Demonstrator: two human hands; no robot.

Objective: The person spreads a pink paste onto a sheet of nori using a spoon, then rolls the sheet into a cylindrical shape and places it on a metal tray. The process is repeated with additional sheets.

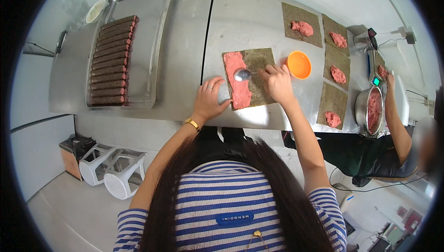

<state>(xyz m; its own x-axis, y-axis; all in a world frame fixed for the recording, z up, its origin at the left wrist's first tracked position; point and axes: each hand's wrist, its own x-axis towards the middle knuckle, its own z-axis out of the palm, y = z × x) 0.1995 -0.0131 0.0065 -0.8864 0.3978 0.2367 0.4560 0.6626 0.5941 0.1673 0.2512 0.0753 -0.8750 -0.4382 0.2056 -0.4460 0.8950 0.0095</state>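
A seaweed sheet lies on the steel table before me, with a long strip of pink minced meat spread along its left side. My right hand is closed around the handle of a metal spoon, whose bowl rests on the meat strip. My left hand lies open on the table at the sheet's left edge, fingers stretched out, its thumb by the lower left corner. Just right of the sheet stands an orange bowl, close to my right hand.
Left, a metal tray holds a row of seaweed-wrapped meat rolls. Several seaweed sheets with meat lumps, such as one sheet, lie right. Beyond them are a steel bowl of mince, a scale and a co-worker's hand. White stools stand below.
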